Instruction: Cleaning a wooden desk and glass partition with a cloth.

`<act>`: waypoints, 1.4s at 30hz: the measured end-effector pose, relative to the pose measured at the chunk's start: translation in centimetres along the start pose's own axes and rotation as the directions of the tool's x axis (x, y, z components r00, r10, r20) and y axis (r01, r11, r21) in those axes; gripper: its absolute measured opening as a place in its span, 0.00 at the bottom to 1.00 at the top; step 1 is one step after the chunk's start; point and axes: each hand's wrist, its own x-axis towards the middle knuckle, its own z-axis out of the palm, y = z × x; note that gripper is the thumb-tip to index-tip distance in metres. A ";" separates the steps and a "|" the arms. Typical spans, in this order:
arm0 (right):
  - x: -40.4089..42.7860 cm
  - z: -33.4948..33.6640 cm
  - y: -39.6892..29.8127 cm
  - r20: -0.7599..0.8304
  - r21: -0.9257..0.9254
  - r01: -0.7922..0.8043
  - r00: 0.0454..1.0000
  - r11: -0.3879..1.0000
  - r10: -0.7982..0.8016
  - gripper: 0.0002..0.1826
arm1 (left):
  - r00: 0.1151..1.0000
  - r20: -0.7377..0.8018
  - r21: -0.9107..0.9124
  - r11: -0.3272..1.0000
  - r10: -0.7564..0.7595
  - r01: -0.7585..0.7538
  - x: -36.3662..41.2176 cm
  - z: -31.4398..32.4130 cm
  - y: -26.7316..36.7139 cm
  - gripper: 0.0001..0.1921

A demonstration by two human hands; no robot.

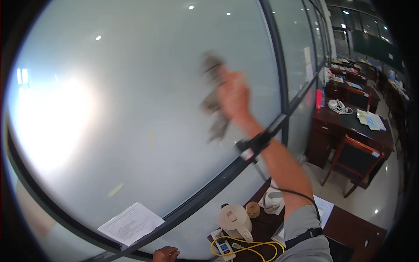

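A grey cloth [214, 98], blurred, is in my right hand [234, 93], which presses it to the frosted glass panel [147, 82] in a dark metal frame. A black strap with a small device [253, 145] is round my right wrist, with a cable running up the arm. My left hand [166, 254] is low at the bottom edge of the view, fingers curled, below the frame's crossbar; whether it holds anything is hidden. A sheet of paper with writing [131, 224] leans on the glass above the crossbar.
Below the glass, a dark wooden desk [356, 226] bears a cream electric kettle [232, 219], a lidded jar [252, 209], a white device [272, 201], a power strip [224, 247] and a yellow cable [255, 246]. Further right are a chair [355, 160] and another desk [353, 124].
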 end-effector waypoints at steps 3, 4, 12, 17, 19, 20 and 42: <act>1.2 -2.1 13.2 -0.150 -0.023 -0.316 0.939 0.949 0.309 0.21 | 0.999 -0.023 0.057 0.998 -0.033 0.035 -2.9 -0.4 -1.5 0.09; -0.4 -2.0 16.2 -0.158 0.092 -0.492 0.851 0.866 0.501 0.21 | 0.999 -0.050 0.087 0.996 -0.019 0.024 -4.2 -0.5 -2.2 0.09; -7.7 0.0 25.6 -0.138 0.206 -0.729 0.638 0.652 0.757 0.24 | 0.988 -0.140 0.100 0.991 -0.069 0.083 -8.8 -0.9 -4.0 0.07; -1.0 0.5 -0.4 0.050 0.422 -0.407 0.903 0.810 0.428 0.25 | 0.994 -0.105 -0.030 0.999 -0.043 0.040 -7.1 -2.2 -3.4 0.08; -1.3 3.1 -7.7 -0.057 0.246 -0.109 0.990 0.963 0.126 0.24 | 0.994 -0.105 -0.030 0.999 0.034 -0.037 -6.9 -1.7 -4.2 0.08; -2.2 3.7 -12.4 -0.015 0.237 -0.022 1.000 0.971 0.026 0.23 | 0.992 -0.118 -0.043 0.998 0.047 -0.052 -6.9 -1.7 -4.0 0.08; -40.6 -1.5 -40.3 0.794 0.529 -0.462 0.565 0.712 -0.224 0.24 | 0.926 -0.013 -0.954 0.281 -0.376 0.101 -22.9 -3.1 -9.2 0.52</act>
